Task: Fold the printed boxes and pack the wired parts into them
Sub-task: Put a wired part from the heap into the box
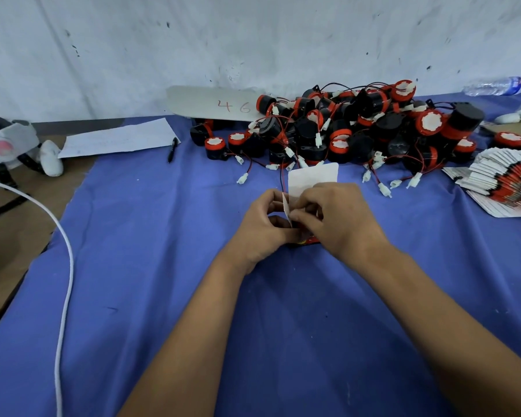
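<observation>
Most of the printed box (pixel 309 188) is buried under the person's two hands in the middle of the blue cloth (pixel 163 266). Only its white top flap stands clear above the knuckles, along with a thin side flap edge between the hands and a sliver of red and black print at the bottom. Whether a part already sits inside, I cannot tell. The left hand (pixel 263 224) has its fingers curled round the box's left side, pinching the side flap. The right hand (pixel 337 218) has its fingers bent over the box's front and right side, gripping it; the fingertips themselves are hidden.

Just beyond the box lies the heap of wired parts (pixel 352 127), black and red, their white plugs trailing onto the cloth close to the flap. Part of the heap covers the lower right of a grey card (pixel 205 103) with "46" on it. The stack of flat boxes (pixel 506 188) is fanned out at the right and cut off by the frame edge.

Left of the heap lie a pen (pixel 172 149) and a sheet of paper (pixel 118 138). A white cable (pixel 63 251) runs down the cloth's left edge. The near half of the cloth holds only the forearms.
</observation>
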A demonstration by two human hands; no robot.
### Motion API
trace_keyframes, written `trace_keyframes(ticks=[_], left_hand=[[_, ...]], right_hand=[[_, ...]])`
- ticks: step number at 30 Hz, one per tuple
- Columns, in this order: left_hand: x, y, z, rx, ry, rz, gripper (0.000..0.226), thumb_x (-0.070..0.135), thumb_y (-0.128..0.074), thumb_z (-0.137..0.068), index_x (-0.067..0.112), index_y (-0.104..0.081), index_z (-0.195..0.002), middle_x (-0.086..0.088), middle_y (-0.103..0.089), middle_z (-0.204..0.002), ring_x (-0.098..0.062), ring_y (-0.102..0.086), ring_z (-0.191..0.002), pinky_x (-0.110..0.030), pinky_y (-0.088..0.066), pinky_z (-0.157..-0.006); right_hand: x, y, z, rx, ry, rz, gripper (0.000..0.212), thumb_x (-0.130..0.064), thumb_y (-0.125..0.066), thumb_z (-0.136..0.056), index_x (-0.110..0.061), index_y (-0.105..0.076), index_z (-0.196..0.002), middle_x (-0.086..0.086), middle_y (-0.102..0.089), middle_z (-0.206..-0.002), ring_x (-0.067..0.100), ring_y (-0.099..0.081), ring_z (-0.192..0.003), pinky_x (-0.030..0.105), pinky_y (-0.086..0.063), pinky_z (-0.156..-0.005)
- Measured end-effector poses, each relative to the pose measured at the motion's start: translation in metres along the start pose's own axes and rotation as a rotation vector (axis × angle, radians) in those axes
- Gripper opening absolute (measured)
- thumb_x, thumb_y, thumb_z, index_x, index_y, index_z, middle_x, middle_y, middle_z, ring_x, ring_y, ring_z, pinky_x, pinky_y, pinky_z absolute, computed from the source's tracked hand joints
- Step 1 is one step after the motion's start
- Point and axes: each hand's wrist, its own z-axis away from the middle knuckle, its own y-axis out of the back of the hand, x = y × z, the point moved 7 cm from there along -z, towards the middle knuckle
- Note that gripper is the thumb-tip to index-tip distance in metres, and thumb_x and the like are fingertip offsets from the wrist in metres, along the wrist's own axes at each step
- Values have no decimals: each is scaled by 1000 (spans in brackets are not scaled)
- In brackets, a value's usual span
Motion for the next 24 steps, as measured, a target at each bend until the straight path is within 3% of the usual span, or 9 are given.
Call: trace_keyframes(ticks=[6,14,20,24], left_hand=[[0,-2,-1,-7,-7,-25,48,-1,-89,-73,16,-67,-112,9,-72,-105,-19,-67,-76,-33,-62,-75],[0,-2,-1,4,-8,-53,46,1,-90,-74,18,-63,-108,-2,-71,-109,-22,-68,-78,-34,-63,-75],[3,-2,0,4,-13,-84,46,-2,-88,-76,12,-63,-112,-2,-70,-113,-17,-67,-75,-33,-63,-77],[5,-1,1,-5,-17,-93,47,-4,-87,-76,9,-62,-114,-5,-70,-115,-18,-67,-73,-37,-64,-78]], right_hand=[[2,1,8,-171,57,-21,14,-13,-69,-92,-17,-80,-100,1,-69,-88,18,-61,-80,29,-47,-73],[7,-2,0,-143,-23,4,14,-25,-68,-94,-27,-80,-101,-6,-60,-96,16,-51,-101,35,-48,-84],[8,0,-3,-143,-95,21,11,-21,-71,-87,-28,-78,-91,-10,-67,-86,14,-60,-82,33,-50,-70],[8,0,-9,-196,-95,27,13,-13,-71,-83,-23,-69,-77,-10,-58,-71,11,-54,-68,25,-37,-56]])
